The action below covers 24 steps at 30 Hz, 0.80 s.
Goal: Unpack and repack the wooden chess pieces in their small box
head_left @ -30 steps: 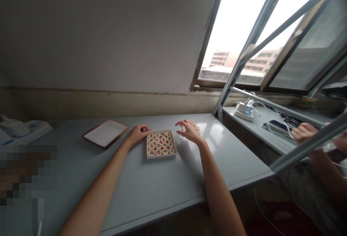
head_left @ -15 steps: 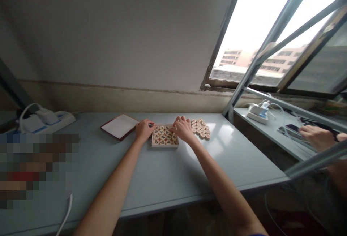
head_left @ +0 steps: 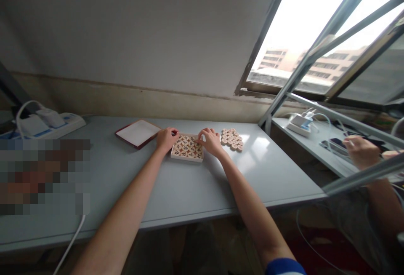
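Note:
A shallow pale box (head_left: pixel 187 158) holds rows of round wooden Chinese chess pieces (head_left: pixel 185 143) with dark and red characters. My left hand (head_left: pixel 166 139) is closed around the box's far left corner; a small dark and red spot shows by its fingertips. At the far right corner, my right hand (head_left: pixel 210 141) has bent fingers, its thumb and forefinger closed at a piece in the top row. The hand partly covers that piece. More loose Chinese chess pieces (head_left: pixel 232 139) lie flat in a cluster, right of my right hand.
A red-rimmed tray-like lid (head_left: pixel 138 133) with a white inside lies left of the box. Power strips (head_left: pixel 65 124) stand at the far left. A metal frame (head_left: pixel 277 108) borders the desk on the right; beyond it another person's hand (head_left: pixel 362 152) is over a second desk.
The camera view has shifted and tilted slightly. My right hand's fingers have drawn a little outward from the pieces, uncovering more of the box. My left hand stays at its corner.

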### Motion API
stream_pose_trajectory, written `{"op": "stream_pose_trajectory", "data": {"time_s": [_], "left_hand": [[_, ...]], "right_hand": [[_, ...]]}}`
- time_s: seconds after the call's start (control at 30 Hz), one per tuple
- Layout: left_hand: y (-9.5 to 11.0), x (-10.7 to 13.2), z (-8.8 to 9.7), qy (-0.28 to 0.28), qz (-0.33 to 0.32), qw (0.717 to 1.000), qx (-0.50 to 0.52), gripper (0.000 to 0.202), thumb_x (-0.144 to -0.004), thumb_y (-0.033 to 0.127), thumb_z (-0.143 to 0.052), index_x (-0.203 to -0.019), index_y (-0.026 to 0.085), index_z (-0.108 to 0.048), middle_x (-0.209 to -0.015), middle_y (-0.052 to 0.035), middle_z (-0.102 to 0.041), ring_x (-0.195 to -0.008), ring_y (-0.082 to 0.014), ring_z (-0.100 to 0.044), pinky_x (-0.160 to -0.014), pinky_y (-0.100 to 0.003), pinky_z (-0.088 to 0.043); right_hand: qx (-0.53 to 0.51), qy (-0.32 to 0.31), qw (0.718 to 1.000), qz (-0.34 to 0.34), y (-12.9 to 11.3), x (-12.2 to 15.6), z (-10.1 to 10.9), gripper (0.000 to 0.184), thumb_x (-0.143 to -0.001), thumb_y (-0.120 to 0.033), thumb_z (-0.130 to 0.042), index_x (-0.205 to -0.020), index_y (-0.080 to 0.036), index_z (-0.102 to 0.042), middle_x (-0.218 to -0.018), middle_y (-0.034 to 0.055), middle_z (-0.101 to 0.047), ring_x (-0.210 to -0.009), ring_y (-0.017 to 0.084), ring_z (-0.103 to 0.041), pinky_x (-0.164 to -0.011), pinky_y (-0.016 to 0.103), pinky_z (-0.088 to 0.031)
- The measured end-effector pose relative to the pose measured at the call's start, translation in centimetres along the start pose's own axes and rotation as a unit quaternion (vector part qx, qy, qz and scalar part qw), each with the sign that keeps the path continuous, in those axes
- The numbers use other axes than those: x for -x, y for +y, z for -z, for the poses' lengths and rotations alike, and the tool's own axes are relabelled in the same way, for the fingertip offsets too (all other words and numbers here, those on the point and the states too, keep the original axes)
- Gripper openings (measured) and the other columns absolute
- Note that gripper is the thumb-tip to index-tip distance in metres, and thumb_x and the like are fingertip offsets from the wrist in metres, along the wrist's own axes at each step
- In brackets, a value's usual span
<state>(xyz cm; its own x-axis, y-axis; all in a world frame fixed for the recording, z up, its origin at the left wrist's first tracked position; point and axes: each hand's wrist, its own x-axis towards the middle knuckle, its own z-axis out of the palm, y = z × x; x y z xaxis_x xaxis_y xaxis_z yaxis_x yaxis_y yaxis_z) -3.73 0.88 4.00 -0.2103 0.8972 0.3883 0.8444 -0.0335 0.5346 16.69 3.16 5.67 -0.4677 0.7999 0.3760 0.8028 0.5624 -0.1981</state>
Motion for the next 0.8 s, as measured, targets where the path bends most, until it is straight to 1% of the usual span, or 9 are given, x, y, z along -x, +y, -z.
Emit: {"op": "stream_pose_trajectory", "data": {"time_s": [0.1,0.2,0.3,0.4,0.47,0.53,0.6,0.7,0.8], "left_hand": [[-0.1,-0.1,-0.2,-0.004,0.000,1.000,0.005,0.025,-0.073,0.033,-0.049,-0.081,0.017,-0.066,-0.082,-0.0063,-0.068,-0.074,-0.0186,-0.060,-0.071,-0.027,-0.041],[-0.2,-0.1,-0.3,-0.012,0.001,1.000,0.018,0.025,-0.073,0.031,-0.048,-0.082,0.017,-0.066,-0.082,-0.0064,-0.067,-0.075,-0.0183,-0.060,-0.072,-0.027,-0.041],[-0.3,-0.2,-0.3,-0.019,0.004,0.999,0.036,0.024,-0.072,0.031,-0.048,-0.083,0.017,-0.065,-0.083,-0.0060,-0.067,-0.075,-0.0179,-0.059,-0.071,-0.026,-0.041],[-0.4,-0.2,-0.4,-0.022,0.007,0.999,0.045,0.024,-0.072,0.031,-0.048,-0.082,0.017,-0.065,-0.084,-0.0059,-0.067,-0.075,-0.0173,-0.059,-0.070,-0.025,-0.041],[-0.4,-0.1,-0.5,-0.019,0.010,0.999,0.041,0.024,-0.073,0.031,-0.048,-0.082,0.017,-0.065,-0.084,-0.0059,-0.067,-0.075,-0.0171,-0.059,-0.069,-0.025,-0.041],[-0.4,-0.1,-0.6,-0.016,0.012,0.999,0.033,0.024,-0.073,0.031,-0.047,-0.083,0.018,-0.064,-0.085,-0.0058,-0.067,-0.075,-0.0169,-0.059,-0.069,-0.025,-0.041],[-0.4,-0.1,-0.7,-0.017,0.014,0.999,0.028,0.023,-0.073,0.031,-0.047,-0.082,0.018,-0.064,-0.086,-0.0054,-0.067,-0.076,-0.0164,-0.059,-0.070,-0.024,-0.041],[-0.4,-0.2,-0.8,-0.023,0.016,0.999,0.022,0.022,-0.074,0.030,-0.047,-0.081,0.018,-0.064,-0.085,-0.0047,-0.067,-0.076,-0.0158,-0.059,-0.071,-0.024,-0.042],[-0.4,-0.3,-0.9,-0.027,0.018,0.999,0.018,0.021,-0.074,0.029,-0.047,-0.081,0.018,-0.063,-0.086,-0.0044,-0.067,-0.076,-0.0155,-0.059,-0.071,-0.024,-0.042]], "right_hand": [[-0.026,0.008,1.000,0.003,0.1,0.1,-0.3,0.006,-0.078,-0.027,-0.054,-0.078,-0.022,-0.057,-0.093,0.0024,-0.056,-0.092,0.019,-0.045,-0.077,0.032,-0.027],[-0.086,0.001,0.996,-0.013,0.4,0.0,-0.9,0.005,-0.076,-0.023,-0.054,-0.074,-0.021,-0.058,-0.086,0.0011,-0.058,-0.085,0.017,-0.049,-0.076,0.030,-0.029],[-0.178,0.028,0.983,-0.017,0.8,-0.4,-1.2,0.011,-0.076,-0.030,-0.055,-0.081,-0.020,-0.056,-0.085,-0.0005,-0.060,-0.078,0.014,-0.052,-0.072,0.026,-0.033],[-0.219,0.086,0.969,-0.071,1.5,-0.6,-1.0,0.023,-0.078,-0.038,-0.051,-0.092,-0.019,-0.053,-0.088,0.0009,-0.062,-0.073,0.013,-0.053,-0.066,0.024,-0.035],[-0.178,0.087,0.973,-0.116,1.9,-0.5,-0.8,0.024,-0.080,-0.040,-0.048,-0.091,-0.020,-0.053,-0.084,0.0009,-0.062,-0.071,0.014,-0.053,-0.065,0.025,-0.035],[-0.112,0.054,0.982,-0.139,2.2,-0.2,-0.7,0.022,-0.081,-0.039,-0.047,-0.088,-0.021,-0.055,-0.081,0.0002,-0.063,-0.074,0.015,-0.053,-0.069,0.027,-0.033],[-0.041,0.045,0.988,-0.145,2.2,0.1,-0.8,0.020,-0.082,-0.037,-0.046,-0.089,-0.021,-0.056,-0.086,0.0014,-0.062,-0.083,0.018,-0.052,-0.073,0.030,-0.031],[0.047,0.087,0.985,-0.144,1.9,0.5,-0.9,0.020,-0.083,-0.031,-0.045,-0.097,-0.022,-0.055,-0.098,0.0049,-0.059,-0.094,0.020,-0.048,-0.078,0.033,-0.027],[0.082,0.085,0.986,-0.121,1.5,0.8,-0.6,0.019,-0.083,-0.024,-0.043,-0.096,-0.022,-0.057,-0.099,0.0058,-0.057,-0.095,0.020,-0.046,-0.079,0.034,-0.025]]}}
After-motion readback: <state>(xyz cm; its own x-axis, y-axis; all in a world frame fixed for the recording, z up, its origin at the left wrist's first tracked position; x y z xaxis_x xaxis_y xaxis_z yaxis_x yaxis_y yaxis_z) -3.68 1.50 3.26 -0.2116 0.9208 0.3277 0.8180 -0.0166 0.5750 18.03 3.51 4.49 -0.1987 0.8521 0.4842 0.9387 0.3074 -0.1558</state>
